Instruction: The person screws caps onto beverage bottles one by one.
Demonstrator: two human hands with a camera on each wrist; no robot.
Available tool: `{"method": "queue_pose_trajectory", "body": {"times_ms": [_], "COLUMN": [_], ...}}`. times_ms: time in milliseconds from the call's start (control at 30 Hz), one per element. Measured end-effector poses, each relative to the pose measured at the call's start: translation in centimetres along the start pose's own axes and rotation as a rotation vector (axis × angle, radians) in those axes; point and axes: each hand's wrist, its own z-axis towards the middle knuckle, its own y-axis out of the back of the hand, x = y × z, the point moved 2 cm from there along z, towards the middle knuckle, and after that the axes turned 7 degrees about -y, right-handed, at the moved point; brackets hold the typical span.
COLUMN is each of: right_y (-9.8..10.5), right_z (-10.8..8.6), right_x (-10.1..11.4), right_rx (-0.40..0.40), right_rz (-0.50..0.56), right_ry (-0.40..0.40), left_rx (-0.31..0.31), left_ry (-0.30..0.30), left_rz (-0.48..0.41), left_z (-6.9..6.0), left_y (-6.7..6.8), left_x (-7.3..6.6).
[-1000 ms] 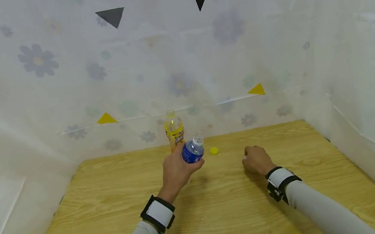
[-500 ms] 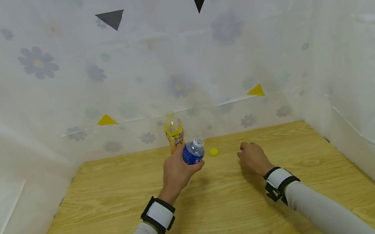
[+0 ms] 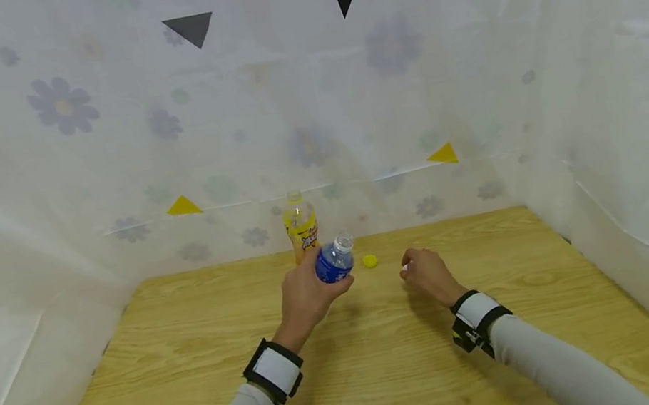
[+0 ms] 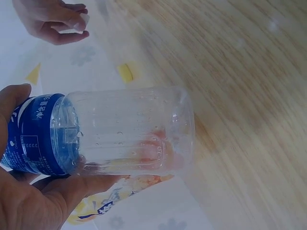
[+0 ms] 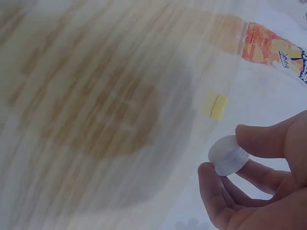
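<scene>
As far as the views go, opening looks done, closing up doesn't. Left hand (image 3: 304,294): fingers and thumb wrapped round the blue-labelled bottle (image 3: 333,264), uncapped; can't tell if its base touches the table (image 3: 392,364). Yellow-labelled bottle (image 3: 303,229) stands just behind that hand, at 11 o'clock from the blue-labelled bottle, also no cap. Yellow cap (image 3: 370,261) lies loose on the table at 3 o'clock from the blue-labelled bottle, near it, untouched. Right hand (image 3: 432,275), 4 o'clock from the yellow cap, pinches the white cap (image 5: 227,156) between thumb and fingers, apart from both bottles. Remaining, my read: white cap likely onto blue, yellow onto yellow; neither seated yet.
</scene>
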Motion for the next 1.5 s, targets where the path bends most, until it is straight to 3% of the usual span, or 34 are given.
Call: {"method": "queue_pose_trajectory", "body": {"times_ms": [267,567,800,1100,1500], "right_y": [0.2,0.1,0.4,1.4,6.3], "right_z": [-0.6,-1.3,-1.5,-1.3,-1.2], "right_x": [0.2,1.8,2.6,3.4,8.8], "right_rx": [0.049,0.2,0.165,0.137,-0.024], "right_rz": [0.019,0.006,-0.006,0.075,0.234], "right_ry": [-0.107,-0.076,-0.074,-0.056,0.13], "left_rx": [0.009,0.004,0.013,0.038,0.05], "left_ry": [0.006,-0.004,0.008,0.007,0.014], "left_rz": [-0.007,-0.004,0.0,0.007,-0.014], "left_z": [0.0,-0.2,-0.2,-0.3,-0.4], "left_y": [-0.1,-0.2,-0.2,-0.3,-0.5], "left_x": [-0.2,-0.1,-0.1,-0.3,-0.4]}}
